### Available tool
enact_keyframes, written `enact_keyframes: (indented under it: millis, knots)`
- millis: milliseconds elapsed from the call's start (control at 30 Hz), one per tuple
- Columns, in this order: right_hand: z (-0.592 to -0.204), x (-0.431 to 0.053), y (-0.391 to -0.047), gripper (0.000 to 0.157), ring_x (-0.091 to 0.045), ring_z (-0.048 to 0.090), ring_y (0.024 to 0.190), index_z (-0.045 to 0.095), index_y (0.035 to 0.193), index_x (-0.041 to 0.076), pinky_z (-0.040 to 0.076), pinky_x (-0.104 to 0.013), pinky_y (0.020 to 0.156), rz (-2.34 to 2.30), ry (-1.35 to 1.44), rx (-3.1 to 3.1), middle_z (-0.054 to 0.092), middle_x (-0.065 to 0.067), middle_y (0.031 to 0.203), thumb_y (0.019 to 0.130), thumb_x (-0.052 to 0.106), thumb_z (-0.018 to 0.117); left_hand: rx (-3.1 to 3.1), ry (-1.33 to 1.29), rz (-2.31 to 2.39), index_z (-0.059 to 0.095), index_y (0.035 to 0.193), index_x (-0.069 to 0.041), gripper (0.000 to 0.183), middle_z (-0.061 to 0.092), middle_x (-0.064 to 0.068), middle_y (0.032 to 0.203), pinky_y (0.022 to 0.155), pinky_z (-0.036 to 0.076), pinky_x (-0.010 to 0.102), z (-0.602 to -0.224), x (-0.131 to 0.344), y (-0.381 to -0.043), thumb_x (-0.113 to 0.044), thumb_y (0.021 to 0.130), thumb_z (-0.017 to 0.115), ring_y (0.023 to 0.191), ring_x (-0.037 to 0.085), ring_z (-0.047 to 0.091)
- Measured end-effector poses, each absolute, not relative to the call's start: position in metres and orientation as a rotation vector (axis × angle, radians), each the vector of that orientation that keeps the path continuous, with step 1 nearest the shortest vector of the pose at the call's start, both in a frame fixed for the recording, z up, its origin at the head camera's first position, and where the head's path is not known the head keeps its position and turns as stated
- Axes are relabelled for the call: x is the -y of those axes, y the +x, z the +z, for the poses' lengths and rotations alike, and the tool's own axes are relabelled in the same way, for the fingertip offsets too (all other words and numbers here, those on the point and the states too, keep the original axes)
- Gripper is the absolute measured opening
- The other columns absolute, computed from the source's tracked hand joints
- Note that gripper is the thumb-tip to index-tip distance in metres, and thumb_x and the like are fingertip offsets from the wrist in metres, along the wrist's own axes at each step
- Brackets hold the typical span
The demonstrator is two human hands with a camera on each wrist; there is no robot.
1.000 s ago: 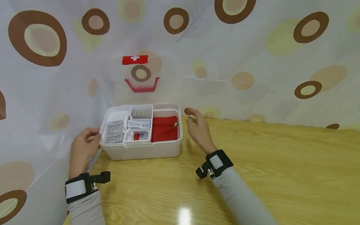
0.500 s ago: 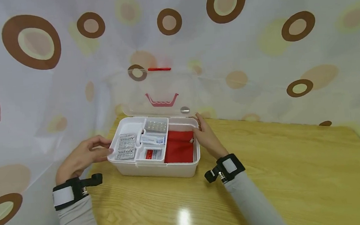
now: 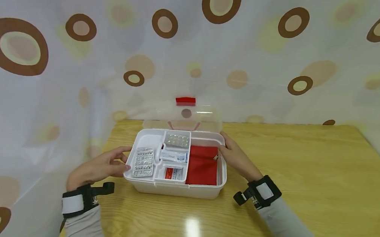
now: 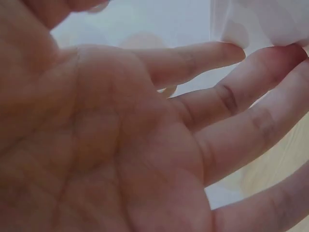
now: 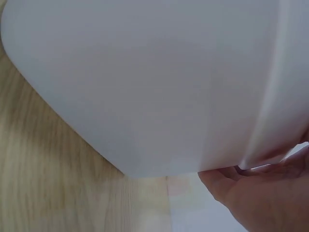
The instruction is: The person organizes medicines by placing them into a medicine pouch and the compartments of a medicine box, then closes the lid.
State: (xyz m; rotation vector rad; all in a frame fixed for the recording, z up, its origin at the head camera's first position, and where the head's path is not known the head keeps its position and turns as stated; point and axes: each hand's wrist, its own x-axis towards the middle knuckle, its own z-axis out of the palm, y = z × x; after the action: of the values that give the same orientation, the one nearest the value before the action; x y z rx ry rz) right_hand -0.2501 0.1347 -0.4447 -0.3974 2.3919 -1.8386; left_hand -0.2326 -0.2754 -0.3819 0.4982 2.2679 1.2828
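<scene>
A white first-aid box [image 3: 169, 189] stands on the table with its clear lid [image 3: 204, 111] tipped back behind it. My left hand [image 3: 96, 169] holds the box's left end, thumb tip at the rim; the left wrist view shows its fingertips against the white wall. The right hand [image 3: 239, 159] grips the right rim, thumb over the edge and fingers outside. Blister packs [image 3: 144, 162] lie in the left part of the inner tray. Another blister pack [image 3: 177, 140], a small white-and-blue packet [image 3: 173, 156] and a red-and-white packet [image 3: 173, 173] fill smaller compartments. A red zipped pouch [image 3: 201, 165] lies at the right.
The wooden table [image 3: 301, 184] stretches out to the right and in front of the box. A patterned cloth [image 3: 263, 59] hangs behind the table and along its left side. The lid, with its red clasp [image 3: 185, 101], leans towards the cloth.
The box has moved right and closer to me, turning slightly. My right hand has taken hold of its right rim, while the left hand has travelled with it. The lid has tipped further back.
</scene>
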Motion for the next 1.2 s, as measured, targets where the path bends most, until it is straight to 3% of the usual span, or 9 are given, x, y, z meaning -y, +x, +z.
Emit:
enact_keyframes:
  millis: [200,367,567,700,800,933,1067,1200]
  knots:
    - [-0.447,-0.153,-0.231,0.054,-0.034,0.037,0.128,0.019,0.154,0.002,0.030,-0.062,0.107,-1.819,-0.350,-2.405,0.034,-0.020,0.149,0.103,0.009,0.034,-2.249,0.553,1.162,0.043,0.136,0.001,0.052,0.055,0.019,0.106,0.085,0.055,0.049,-0.382,0.262,-0.236,-0.019,0.093,0.064,0.093,0.026,0.062]
    - [-0.449,-0.174,-0.216,0.056,-0.040,0.038,0.126,0.013,0.154,-0.002,0.034,-0.065,0.101,-1.827,-0.297,-2.364,0.029,-0.025,0.150,0.103,0.007,0.031,-2.260,0.481,1.105,0.048,0.137,-0.003,0.056,0.057,0.017,0.126,0.088,0.054,0.048,-0.393,0.244,-0.246,-0.043,0.098,0.053,0.104,0.025,0.061]
    - [-0.449,-0.189,-0.206,0.053,-0.041,0.038,0.123,0.015,0.152,-0.001,0.037,-0.066,0.098,-1.798,-0.273,-2.374,0.030,-0.026,0.147,0.102,0.005,0.031,-2.218,0.393,1.264,0.020,0.154,-0.005,0.079,0.048,0.021,0.138,0.088,0.054,0.048,-0.414,0.216,-0.263,-0.057,0.098,0.039,0.115,0.031,0.055]
    - [-0.447,-0.200,-0.203,0.051,-0.042,0.036,0.124,0.018,0.150,-0.003,0.036,-0.068,0.098,-1.768,-0.288,-2.403,0.031,-0.028,0.144,0.101,0.004,0.032,-2.134,0.397,1.372,0.006,0.158,-0.009,0.080,0.039,0.021,0.147,0.097,0.046,0.056,-0.425,0.203,-0.268,-0.051,0.100,0.041,0.125,0.035,0.046]
    - [-0.446,-0.213,-0.201,0.051,-0.042,0.035,0.123,0.017,0.149,-0.002,0.036,-0.069,0.098,-1.755,-0.287,-2.403,0.030,-0.028,0.144,0.102,0.004,0.032,-1.990,0.451,1.540,0.003,0.158,-0.009,0.077,0.029,0.018,0.154,0.109,0.030,0.059,-0.432,0.190,-0.270,-0.039,0.101,0.046,0.134,0.034,0.035]
    - [-0.447,-0.225,-0.200,0.053,-0.043,0.032,0.125,0.013,0.151,-0.002,0.034,-0.071,0.097,-1.743,-0.280,-2.402,0.026,-0.029,0.145,0.101,0.003,0.031,-1.773,0.505,1.755,-0.002,0.157,-0.008,0.078,0.023,0.017,0.157,0.116,0.013,0.056,-0.436,0.174,-0.271,-0.021,0.101,0.051,0.137,0.030,0.030]
    - [-0.447,-0.230,-0.199,0.060,-0.045,0.026,0.128,0.005,0.153,-0.001,0.032,-0.073,0.097,-1.732,-0.309,-2.395,0.020,-0.029,0.149,0.099,0.000,0.031,-1.750,0.507,1.818,0.000,0.158,-0.011,0.078,0.024,0.015,0.158,0.117,0.011,0.054,-0.436,0.166,-0.270,-0.012,0.099,0.052,0.137,0.026,0.031]
    - [-0.448,-0.232,-0.201,0.065,-0.044,0.030,0.127,0.002,0.153,0.000,0.039,-0.071,0.093,-1.732,-0.343,-2.429,0.020,-0.027,0.151,0.097,-0.004,0.034,-1.814,0.594,1.812,0.001,0.158,-0.012,0.077,0.016,0.009,0.161,0.117,0.010,0.055,-0.435,0.163,-0.270,-0.006,0.099,0.050,0.141,0.023,0.023]
